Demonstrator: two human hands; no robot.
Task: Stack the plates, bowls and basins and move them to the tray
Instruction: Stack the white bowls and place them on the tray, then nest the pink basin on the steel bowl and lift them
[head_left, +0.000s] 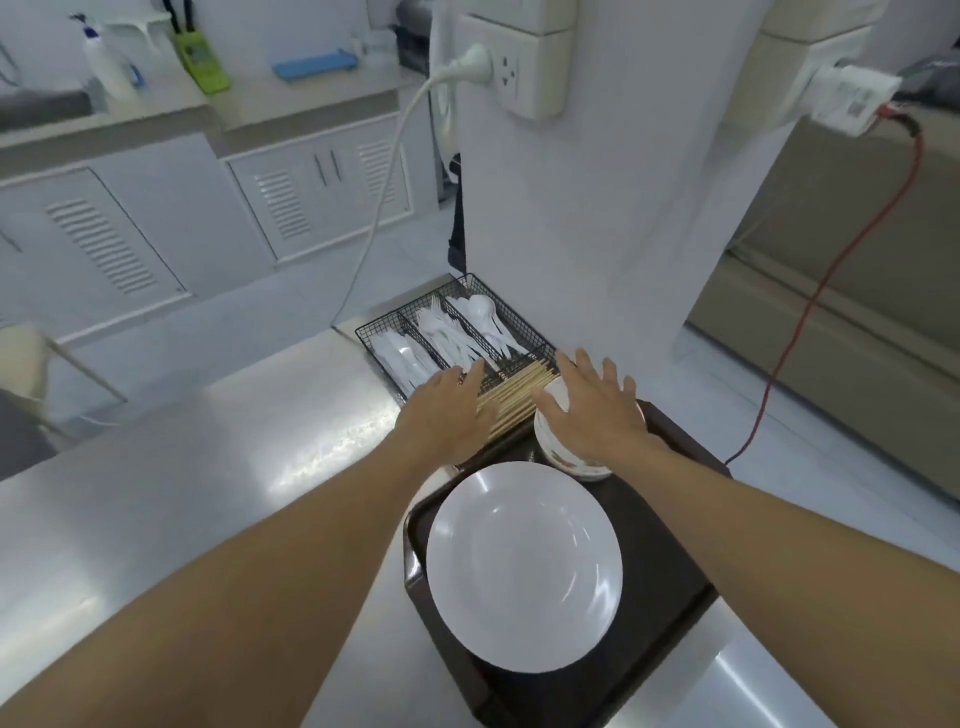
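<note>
Hands spread over tray of stacked dishes

Steel countertop, brushed and glinting, fills the left of the frame, with a black wire cutlery basket at its far edge against a white pillar; the basket's compartments hold white plastic knives, forks and spoons, and a bundle of pale wooden chopsticks lies in its near section. The person's left hand hovers flat and open, fingers extended, over the basket's near corner and the chopsticks, gripping nothing. Just right of it, a dark brown rectangular plastic tray sits on the counter. A large round white plate lies on the tray's near half. On the far half stands a stack of small white bowls, with the right hand above it, palm down and fingers splayed; whether it touches the bowls cannot be told. At far right a red cable trails down toward the floor
</note>
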